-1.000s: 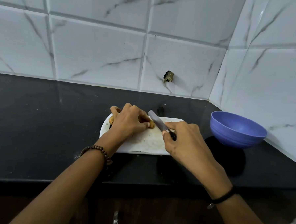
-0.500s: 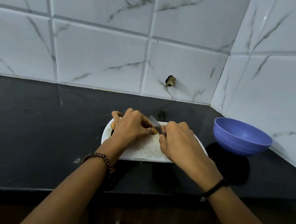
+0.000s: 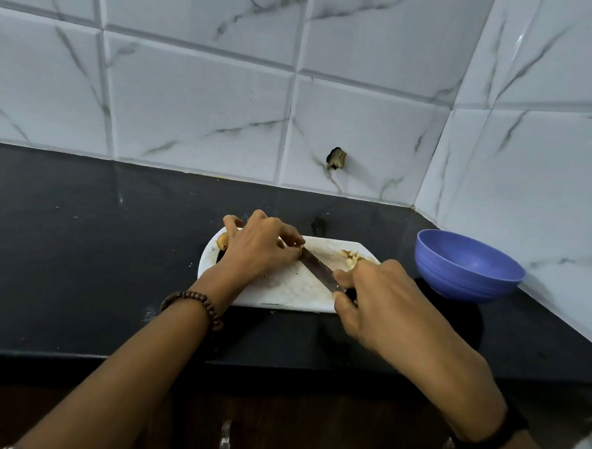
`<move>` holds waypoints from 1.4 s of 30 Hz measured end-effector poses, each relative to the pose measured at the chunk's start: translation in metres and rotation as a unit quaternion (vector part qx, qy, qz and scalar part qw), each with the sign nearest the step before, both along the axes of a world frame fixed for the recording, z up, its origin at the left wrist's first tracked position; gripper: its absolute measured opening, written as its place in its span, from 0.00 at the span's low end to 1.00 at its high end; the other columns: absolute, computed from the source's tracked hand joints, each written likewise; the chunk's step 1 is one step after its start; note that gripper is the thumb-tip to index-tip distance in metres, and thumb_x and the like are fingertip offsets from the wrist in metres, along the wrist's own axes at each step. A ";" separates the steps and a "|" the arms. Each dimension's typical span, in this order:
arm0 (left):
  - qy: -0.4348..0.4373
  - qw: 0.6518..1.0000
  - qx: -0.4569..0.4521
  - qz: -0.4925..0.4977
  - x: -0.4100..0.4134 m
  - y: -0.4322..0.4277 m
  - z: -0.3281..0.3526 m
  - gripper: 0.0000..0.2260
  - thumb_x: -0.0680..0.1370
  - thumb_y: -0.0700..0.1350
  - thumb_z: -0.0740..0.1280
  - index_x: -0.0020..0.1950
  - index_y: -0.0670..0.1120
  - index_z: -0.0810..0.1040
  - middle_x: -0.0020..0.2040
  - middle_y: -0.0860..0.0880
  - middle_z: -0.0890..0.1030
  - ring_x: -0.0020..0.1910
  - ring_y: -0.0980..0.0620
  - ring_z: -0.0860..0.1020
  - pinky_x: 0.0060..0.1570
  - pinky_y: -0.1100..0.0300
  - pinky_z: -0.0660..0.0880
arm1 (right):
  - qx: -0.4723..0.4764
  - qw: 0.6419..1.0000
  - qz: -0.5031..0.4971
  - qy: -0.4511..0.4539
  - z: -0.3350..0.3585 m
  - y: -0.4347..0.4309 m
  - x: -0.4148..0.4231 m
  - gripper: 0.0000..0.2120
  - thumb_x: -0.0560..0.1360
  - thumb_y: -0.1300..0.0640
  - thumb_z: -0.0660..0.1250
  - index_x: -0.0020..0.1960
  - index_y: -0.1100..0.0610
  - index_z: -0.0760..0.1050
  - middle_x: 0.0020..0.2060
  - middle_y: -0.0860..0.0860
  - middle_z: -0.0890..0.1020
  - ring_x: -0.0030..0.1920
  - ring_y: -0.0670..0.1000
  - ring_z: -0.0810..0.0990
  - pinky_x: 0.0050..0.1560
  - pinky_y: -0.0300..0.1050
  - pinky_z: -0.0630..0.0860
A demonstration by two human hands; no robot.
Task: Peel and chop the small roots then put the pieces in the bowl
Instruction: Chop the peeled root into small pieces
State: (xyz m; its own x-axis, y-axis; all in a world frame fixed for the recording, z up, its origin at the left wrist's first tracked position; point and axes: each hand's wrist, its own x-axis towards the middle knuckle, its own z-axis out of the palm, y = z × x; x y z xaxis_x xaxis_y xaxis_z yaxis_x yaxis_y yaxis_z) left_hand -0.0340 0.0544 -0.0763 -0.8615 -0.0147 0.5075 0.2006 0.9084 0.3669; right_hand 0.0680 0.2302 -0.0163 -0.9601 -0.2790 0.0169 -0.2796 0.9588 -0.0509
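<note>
blue plastic forms the bowl (image 3: 463,284), which stands on the black bench (image 3: 80,247) in the right-hand corner, just beside the white chopping board (image 3: 284,289) but apart from it; from this angle only its smooth inner wall shows. the board lies flat near the middle of the bench, stained brownish along its middle, and on its far right corner sits a small heap of pale chopped pieces (image 3: 353,256), partly hidden behind the right hand (image 3: 380,297). the left hand (image 3: 262,250) rests on the board's left end, its fingers (image 3: 287,236) curled down over a root (image 3: 222,241) and pinning it to the board. a tan end peeps out at the far left of that hand. the rest is covered, so i cannot tell whether this is the same piece the blade meets. the right hand's fingers are wrapped tight round the dark handle of a knife (image 3: 316,268), with most of the handle lost inside the grip. the blade slants across the board, its tip reaching the left fingertips. a brown beaded bracelet (image 3: 194,303) circles the left wrist and a black band (image 3: 492,437) the right. behind the bench rise white marbled tiles (image 3: 191,98), one of them broken by a dark hole (image 3: 336,159). below the bench's front edge a small metal handle (image 3: 225,440) shows between the forearms.
</note>
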 end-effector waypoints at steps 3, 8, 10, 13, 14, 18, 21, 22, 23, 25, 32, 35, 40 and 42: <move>0.007 1.000 -0.007 -0.001 0.000 0.001 -0.001 0.08 0.77 0.56 0.67 0.54 0.59 0.83 0.50 0.60 0.81 0.60 0.57 0.67 0.55 0.49 0.55 | -0.009 1.000 0.019 0.006 0.008 0.010 0.003 0.15 0.81 0.53 0.62 0.65 0.55 0.74 0.49 0.52 0.77 0.45 0.49 0.77 0.44 0.42 0.74; 0.004 1.000 -0.024 -0.002 0.001 0.001 -0.001 0.11 0.75 0.58 0.67 0.55 0.59 0.82 0.52 0.60 0.79 0.62 0.57 0.66 0.57 0.49 0.54 | -0.078 0.996 0.026 0.040 0.013 0.031 0.010 0.17 0.79 0.49 0.65 0.67 0.46 0.74 0.50 0.46 0.77 0.37 0.45 0.77 0.31 0.34 0.69; 0.004 0.999 -0.040 0.001 0.001 0.000 -0.001 0.12 0.75 0.59 0.68 0.56 0.59 0.81 0.52 0.60 0.79 0.62 0.56 0.65 0.55 0.50 0.53 | -0.103 0.993 0.017 0.047 0.011 0.033 0.007 0.19 0.79 0.48 0.65 0.69 0.45 0.73 0.47 0.45 0.77 0.34 0.44 0.76 0.26 0.33 0.64; 0.002 0.999 -0.035 0.000 0.000 -0.003 0.000 0.11 0.75 0.60 0.68 0.53 0.58 0.80 0.51 0.61 0.79 0.62 0.57 0.65 0.53 0.51 0.52 | -0.140 0.988 0.007 0.063 0.003 0.035 0.002 0.20 0.79 0.47 0.64 0.71 0.44 0.71 0.47 0.46 0.77 0.34 0.45 0.76 0.27 0.33 0.65; 0.004 0.999 -0.032 -0.002 -0.001 -0.004 0.000 0.10 0.75 0.59 0.68 0.53 0.57 0.79 0.51 0.61 0.78 0.62 0.57 0.65 0.53 0.51 0.52 | -0.150 0.987 0.006 0.065 0.003 0.036 0.001 0.21 0.79 0.47 0.64 0.71 0.43 0.71 0.48 0.46 0.78 0.35 0.46 0.77 0.29 0.33 0.67; 0.032 0.999 -0.005 0.014 -0.001 -0.006 0.000 0.08 0.77 0.57 0.67 0.53 0.57 0.78 0.49 0.60 0.78 0.61 0.57 0.65 0.58 0.49 0.53 | -0.172 0.982 0.010 0.072 0.001 0.039 -0.004 0.21 0.79 0.47 0.64 0.71 0.42 0.71 0.52 0.50 0.81 0.38 0.48 0.80 0.39 0.41 0.77; 0.036 0.998 -0.019 0.045 -0.001 -0.010 0.000 0.09 0.78 0.56 0.66 0.56 0.56 0.79 0.50 0.59 0.79 0.62 0.56 0.65 0.60 0.47 0.54 | -0.184 0.980 0.011 0.080 -0.001 0.039 -0.007 0.20 0.78 0.46 0.65 0.70 0.42 0.72 0.49 0.51 0.82 0.41 0.51 0.82 0.43 0.46 0.79; 0.035 0.998 -0.028 0.052 -0.001 -0.010 0.001 0.09 0.78 0.55 0.66 0.56 0.56 0.79 0.51 0.59 0.79 0.62 0.55 0.65 0.61 0.47 0.54 | -0.188 0.979 0.011 0.080 -0.002 0.039 -0.007 0.20 0.78 0.46 0.65 0.70 0.42 0.72 0.51 0.51 0.82 0.43 0.51 0.82 0.44 0.46 0.79; 0.033 0.997 -0.035 0.057 -0.001 -0.011 0.001 0.08 0.79 0.54 0.66 0.56 0.56 0.80 0.52 0.59 0.79 0.62 0.55 0.65 0.61 0.46 0.54 | -0.188 0.979 0.009 0.077 -0.003 0.039 -0.008 0.21 0.78 0.46 0.65 0.71 0.43 0.71 0.54 0.51 0.82 0.44 0.51 0.82 0.44 0.44 0.79; 0.023 0.997 -0.040 0.060 0.000 -0.010 0.002 0.08 0.79 0.52 0.67 0.55 0.55 0.82 0.52 0.59 0.78 0.63 0.54 0.64 0.62 0.46 0.54 | -0.187 0.980 0.006 0.067 -0.005 0.039 -0.010 0.21 0.78 0.46 0.65 0.71 0.43 0.71 0.60 0.51 0.80 0.45 0.49 0.81 0.43 0.40 0.75; 0.063 0.994 -0.079 0.036 -0.002 -0.006 -0.001 0.08 0.78 0.55 0.66 0.55 0.57 0.82 0.54 0.58 0.78 0.62 0.55 0.64 0.53 0.53 0.50 | -0.200 0.978 -0.002 0.064 -0.009 0.038 -0.015 0.21 0.78 0.47 0.65 0.71 0.44 0.71 0.58 0.51 0.80 0.45 0.48 0.80 0.43 0.40 0.76; 0.064 0.994 -0.090 0.001 0.000 0.002 0.000 0.13 0.76 0.62 0.65 0.52 0.57 0.83 0.47 0.59 0.78 0.60 0.56 0.65 0.54 0.53 0.51 | -0.197 0.977 -0.002 0.076 -0.007 0.039 -0.014 0.21 0.78 0.48 0.65 0.71 0.44 0.71 0.52 0.50 0.81 0.42 0.50 0.81 0.43 0.43 0.78; 0.038 0.995 -0.089 -0.019 0.001 0.004 -0.001 0.13 0.76 0.62 0.65 0.54 0.59 0.83 0.44 0.61 0.77 0.59 0.57 0.65 0.55 0.52 0.53 | -0.198 0.976 -0.004 0.084 -0.008 0.040 -0.016 0.20 0.78 0.48 0.65 0.70 0.44 0.73 0.45 0.49 0.82 0.41 0.52 0.82 0.43 0.47 0.80; 0.022 0.995 -0.084 -0.040 0.002 0.005 0.000 0.11 0.78 0.58 0.64 0.56 0.59 0.82 0.46 0.62 0.76 0.61 0.57 0.64 0.59 0.49 0.54 | -0.202 0.976 -0.003 0.084 -0.008 0.039 -0.017 0.20 0.79 0.48 0.65 0.70 0.44 0.73 0.43 0.49 0.81 0.40 0.51 0.82 0.41 0.45 0.79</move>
State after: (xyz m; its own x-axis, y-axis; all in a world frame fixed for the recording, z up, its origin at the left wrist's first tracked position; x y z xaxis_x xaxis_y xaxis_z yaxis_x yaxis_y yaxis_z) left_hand -0.0322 0.0598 -0.0759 -0.8330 0.1410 0.5349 0.2870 0.9368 0.2000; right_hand 0.0513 0.2693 -0.0247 -0.9361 -0.2118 0.2809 -0.3109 0.8717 -0.3788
